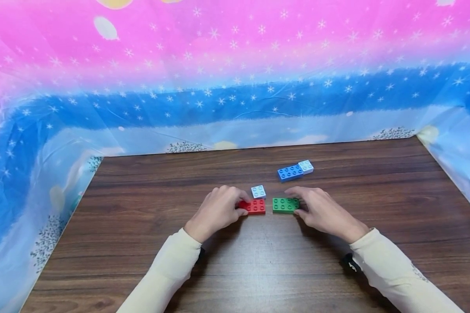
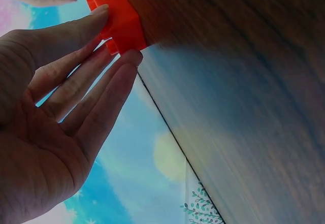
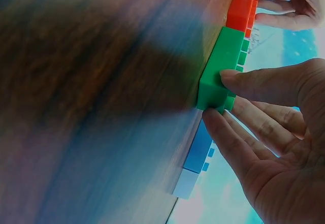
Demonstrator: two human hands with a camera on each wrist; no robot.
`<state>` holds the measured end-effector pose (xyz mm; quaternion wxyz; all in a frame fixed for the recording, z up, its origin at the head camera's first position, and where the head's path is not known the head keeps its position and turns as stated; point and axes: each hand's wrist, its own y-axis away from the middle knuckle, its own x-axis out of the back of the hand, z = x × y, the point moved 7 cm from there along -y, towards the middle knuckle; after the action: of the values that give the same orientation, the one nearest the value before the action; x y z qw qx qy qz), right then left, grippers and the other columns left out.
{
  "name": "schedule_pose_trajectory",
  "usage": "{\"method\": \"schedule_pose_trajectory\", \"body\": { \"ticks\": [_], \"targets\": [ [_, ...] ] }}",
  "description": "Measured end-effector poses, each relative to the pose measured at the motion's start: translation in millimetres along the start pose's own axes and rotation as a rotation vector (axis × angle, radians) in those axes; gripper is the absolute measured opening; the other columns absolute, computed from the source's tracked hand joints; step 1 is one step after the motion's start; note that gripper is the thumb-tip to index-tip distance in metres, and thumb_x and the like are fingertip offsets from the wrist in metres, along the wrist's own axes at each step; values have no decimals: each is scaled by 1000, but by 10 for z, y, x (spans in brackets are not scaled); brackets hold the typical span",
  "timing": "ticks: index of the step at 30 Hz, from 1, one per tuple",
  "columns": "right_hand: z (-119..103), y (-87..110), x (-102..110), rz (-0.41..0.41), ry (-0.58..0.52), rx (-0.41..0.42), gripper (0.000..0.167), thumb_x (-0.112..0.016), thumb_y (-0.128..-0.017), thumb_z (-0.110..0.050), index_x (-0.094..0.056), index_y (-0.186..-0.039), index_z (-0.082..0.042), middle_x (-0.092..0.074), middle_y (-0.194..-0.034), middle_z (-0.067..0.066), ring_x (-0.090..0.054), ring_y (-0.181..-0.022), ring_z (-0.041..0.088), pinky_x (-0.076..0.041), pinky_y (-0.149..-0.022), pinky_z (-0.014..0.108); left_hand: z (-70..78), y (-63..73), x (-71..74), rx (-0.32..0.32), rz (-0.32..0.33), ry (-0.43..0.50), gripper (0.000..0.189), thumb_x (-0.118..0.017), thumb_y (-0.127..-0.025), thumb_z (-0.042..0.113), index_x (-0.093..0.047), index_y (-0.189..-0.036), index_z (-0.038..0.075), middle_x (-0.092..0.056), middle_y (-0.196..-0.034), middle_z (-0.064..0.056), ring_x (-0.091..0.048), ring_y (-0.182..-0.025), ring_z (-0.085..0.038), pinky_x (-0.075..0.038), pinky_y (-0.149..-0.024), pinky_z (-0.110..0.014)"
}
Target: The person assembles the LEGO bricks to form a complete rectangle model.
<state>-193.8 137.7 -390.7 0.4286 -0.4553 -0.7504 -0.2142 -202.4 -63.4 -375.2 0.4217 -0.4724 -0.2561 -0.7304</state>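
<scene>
On the table, my left hand (image 1: pixel 220 208) pinches the left end of a red toy building brick (image 1: pixel 256 206) between thumb and fingers. My right hand (image 1: pixel 320 209) grips the right end of a green brick (image 1: pixel 284 205) in the same way. A narrow gap separates the two bricks, which lie end to end with studs up. Just behind the red brick sits a small white brick (image 1: pixel 258 191). In the right wrist view, the thumb lies on the side of the green brick (image 3: pixel 221 64); the left wrist view shows the thumb on the red brick (image 2: pixel 119 18).
Farther back, a blue brick (image 1: pixel 290 172) stands with a pale small brick (image 1: pixel 306 167) at its right end. The dark wooden table (image 1: pixel 141 261) is bordered at the back and sides by a patterned cloth (image 1: pixel 235 100).
</scene>
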Motion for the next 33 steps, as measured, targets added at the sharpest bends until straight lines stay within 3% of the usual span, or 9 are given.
{"method": "schedule_pose_trajectory", "body": {
  "ticks": [16, 33],
  "targets": [
    [-35, -21, -19, -10, -4, 9, 47, -73, -89, 5, -60, -134, 3, -66, -128, 16, -63, -118, 29, -52, -95, 49, 30, -23, -27, 1, -1, 9, 20, -81, -88, 12, -79, -107, 14, -76, -107, -1, -69, -88, -15, -55, -72, -35],
    [-36, -23, -27, -16, -15, 13, 47, -73, -89, 4, -60, -133, 2, -67, -128, 16, -63, -119, 30, -51, -96, 49, 58, -48, -48, -15, 3, -5, 20, -81, -87, 11, -79, -107, 13, -76, -105, -1, -57, -69, -10, -48, -58, -29]
  ]
}}
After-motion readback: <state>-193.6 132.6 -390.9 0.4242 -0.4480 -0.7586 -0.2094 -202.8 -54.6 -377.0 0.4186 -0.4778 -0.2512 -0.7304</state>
